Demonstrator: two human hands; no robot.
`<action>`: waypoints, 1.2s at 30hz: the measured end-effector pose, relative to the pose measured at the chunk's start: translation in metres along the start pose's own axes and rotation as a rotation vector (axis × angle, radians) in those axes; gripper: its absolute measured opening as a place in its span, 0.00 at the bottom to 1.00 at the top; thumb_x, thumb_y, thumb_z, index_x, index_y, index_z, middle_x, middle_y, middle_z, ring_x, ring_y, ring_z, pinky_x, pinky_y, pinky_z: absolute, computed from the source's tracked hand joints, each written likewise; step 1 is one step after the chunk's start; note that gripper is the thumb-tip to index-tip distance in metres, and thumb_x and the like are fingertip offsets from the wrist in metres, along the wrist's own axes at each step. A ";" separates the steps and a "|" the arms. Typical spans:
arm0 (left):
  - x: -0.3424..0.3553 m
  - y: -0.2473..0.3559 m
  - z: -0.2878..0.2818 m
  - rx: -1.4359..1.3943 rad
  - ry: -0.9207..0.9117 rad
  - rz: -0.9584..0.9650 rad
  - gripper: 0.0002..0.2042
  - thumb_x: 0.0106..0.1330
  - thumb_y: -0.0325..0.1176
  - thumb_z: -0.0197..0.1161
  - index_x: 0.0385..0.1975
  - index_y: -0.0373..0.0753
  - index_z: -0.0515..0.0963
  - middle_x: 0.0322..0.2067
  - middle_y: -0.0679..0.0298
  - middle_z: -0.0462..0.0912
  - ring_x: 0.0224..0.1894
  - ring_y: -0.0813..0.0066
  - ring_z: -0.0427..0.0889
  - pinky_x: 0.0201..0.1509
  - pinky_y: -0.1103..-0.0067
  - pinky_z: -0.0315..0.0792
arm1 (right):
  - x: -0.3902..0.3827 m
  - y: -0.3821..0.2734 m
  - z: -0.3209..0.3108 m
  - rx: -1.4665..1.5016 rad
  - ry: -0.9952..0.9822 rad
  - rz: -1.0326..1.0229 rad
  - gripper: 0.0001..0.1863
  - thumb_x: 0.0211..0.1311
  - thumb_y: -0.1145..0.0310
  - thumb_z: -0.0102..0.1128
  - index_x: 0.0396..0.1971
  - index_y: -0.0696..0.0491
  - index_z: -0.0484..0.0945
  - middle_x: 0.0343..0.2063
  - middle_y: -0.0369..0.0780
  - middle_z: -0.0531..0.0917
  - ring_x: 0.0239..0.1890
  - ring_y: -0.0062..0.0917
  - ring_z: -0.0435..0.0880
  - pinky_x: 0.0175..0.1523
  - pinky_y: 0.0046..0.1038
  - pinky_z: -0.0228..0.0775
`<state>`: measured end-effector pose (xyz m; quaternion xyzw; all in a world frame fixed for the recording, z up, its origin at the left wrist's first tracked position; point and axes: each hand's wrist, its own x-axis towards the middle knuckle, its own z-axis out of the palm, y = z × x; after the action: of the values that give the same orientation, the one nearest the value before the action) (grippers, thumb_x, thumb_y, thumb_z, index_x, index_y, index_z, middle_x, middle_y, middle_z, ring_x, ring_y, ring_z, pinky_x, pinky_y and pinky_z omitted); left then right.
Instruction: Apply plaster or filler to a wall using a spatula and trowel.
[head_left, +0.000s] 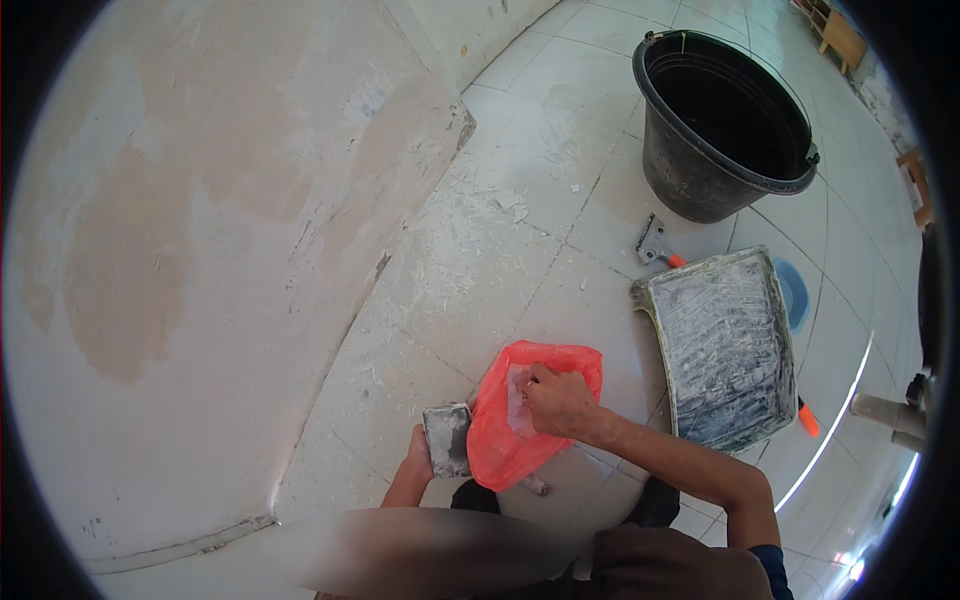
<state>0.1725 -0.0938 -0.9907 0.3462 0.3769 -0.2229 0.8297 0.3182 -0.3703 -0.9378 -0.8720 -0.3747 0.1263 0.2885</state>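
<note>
My left hand [416,456] is closed on the left edge of a small rectangular grey plate [448,428] smeared with whitish filler. Right beside the plate, an opened red plastic bag [512,462] rests on the floor with white powder [519,408] inside. My right hand [562,402] reaches into the bag's mouth from the right, its fingers curled together over the powder. What those fingers hold, if anything, is hidden. A short, pale, stained object [537,484] pokes out by the bag's lower edge.
A paint tray [725,345] caked with dried white stands at right, a scraper [655,243] with an orange handle above it. Behind are a blue bowl [791,295] and a large black bucket [725,130]. A patched wall [200,250] rises left; chips litter the tiled floor [560,300].
</note>
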 end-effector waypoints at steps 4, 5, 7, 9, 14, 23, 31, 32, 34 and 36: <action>0.008 -0.005 -0.006 0.025 0.079 0.014 0.36 0.68 0.52 0.34 0.70 0.32 0.65 0.68 0.53 0.71 0.69 0.57 0.70 0.74 0.61 0.63 | -0.003 0.008 0.001 0.039 -0.038 0.046 0.18 0.52 0.65 0.68 0.45 0.52 0.84 0.41 0.46 0.81 0.32 0.41 0.86 0.31 0.42 0.78; 0.007 -0.006 -0.005 0.027 0.075 0.011 0.36 0.68 0.52 0.34 0.70 0.32 0.65 0.68 0.53 0.71 0.69 0.57 0.70 0.74 0.61 0.63 | -0.005 0.010 0.000 0.045 -0.044 0.049 0.18 0.53 0.64 0.68 0.46 0.50 0.84 0.43 0.45 0.82 0.33 0.40 0.86 0.32 0.41 0.78; 0.001 -0.004 0.001 -0.002 0.006 0.023 0.36 0.68 0.51 0.36 0.71 0.33 0.62 0.66 0.51 0.72 0.69 0.56 0.70 0.74 0.61 0.63 | -0.007 0.008 -0.009 0.049 -0.048 0.051 0.19 0.53 0.63 0.68 0.47 0.49 0.84 0.44 0.43 0.82 0.35 0.40 0.87 0.34 0.41 0.79; 0.004 -0.001 -0.005 -0.052 -0.018 0.034 0.36 0.68 0.51 0.38 0.72 0.33 0.61 0.65 0.51 0.73 0.66 0.57 0.74 0.72 0.61 0.66 | -0.013 0.001 -0.021 0.065 -0.015 0.052 0.18 0.54 0.64 0.68 0.47 0.47 0.84 0.44 0.41 0.82 0.36 0.38 0.86 0.35 0.41 0.79; -0.017 0.019 0.017 -0.355 -0.298 0.121 0.33 0.66 0.46 0.51 0.69 0.34 0.66 0.65 0.48 0.72 0.42 0.62 0.85 0.51 0.68 0.81 | -0.031 0.003 -0.053 0.022 0.095 -0.022 0.13 0.50 0.68 0.68 0.37 0.52 0.84 0.37 0.42 0.81 0.28 0.40 0.85 0.31 0.41 0.77; -0.048 0.061 0.037 -0.445 -0.334 0.445 0.20 0.69 0.38 0.51 0.55 0.37 0.79 0.74 0.51 0.58 0.40 0.58 0.87 0.40 0.66 0.85 | -0.052 -0.004 -0.086 -0.055 0.013 0.124 0.12 0.52 0.67 0.69 0.39 0.47 0.87 0.36 0.37 0.82 0.32 0.34 0.86 0.35 0.38 0.78; -0.068 0.072 0.077 -0.406 -0.337 0.589 0.21 0.68 0.40 0.52 0.57 0.39 0.78 0.73 0.51 0.60 0.41 0.58 0.87 0.40 0.67 0.86 | -0.072 -0.027 -0.131 0.008 0.102 0.147 0.15 0.50 0.68 0.73 0.41 0.46 0.88 0.35 0.36 0.82 0.31 0.32 0.86 0.35 0.33 0.77; -0.067 0.070 0.082 -0.399 -0.354 0.578 0.21 0.68 0.40 0.52 0.57 0.39 0.78 0.73 0.51 0.60 0.41 0.59 0.87 0.40 0.67 0.86 | -0.076 -0.031 -0.140 0.005 0.108 0.171 0.13 0.51 0.67 0.73 0.40 0.47 0.87 0.35 0.36 0.82 0.32 0.33 0.86 0.35 0.34 0.78; -0.066 0.067 0.086 -0.379 -0.338 0.568 0.21 0.68 0.41 0.53 0.57 0.38 0.78 0.73 0.50 0.59 0.42 0.59 0.86 0.40 0.67 0.86 | -0.085 -0.037 -0.152 -0.002 0.118 0.198 0.12 0.52 0.66 0.72 0.39 0.47 0.87 0.35 0.37 0.82 0.32 0.34 0.86 0.35 0.35 0.78; -0.064 0.063 0.094 -0.357 -0.326 0.551 0.22 0.68 0.41 0.53 0.57 0.38 0.77 0.73 0.49 0.59 0.43 0.59 0.86 0.40 0.67 0.86 | -0.099 -0.037 -0.163 -0.023 0.181 0.216 0.14 0.51 0.67 0.73 0.40 0.46 0.87 0.34 0.37 0.82 0.32 0.34 0.86 0.35 0.34 0.78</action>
<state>0.2169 -0.1150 -0.8704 0.2442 0.1654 0.0260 0.9551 0.3002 -0.4885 -0.7849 -0.9183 -0.2525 0.0730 0.2959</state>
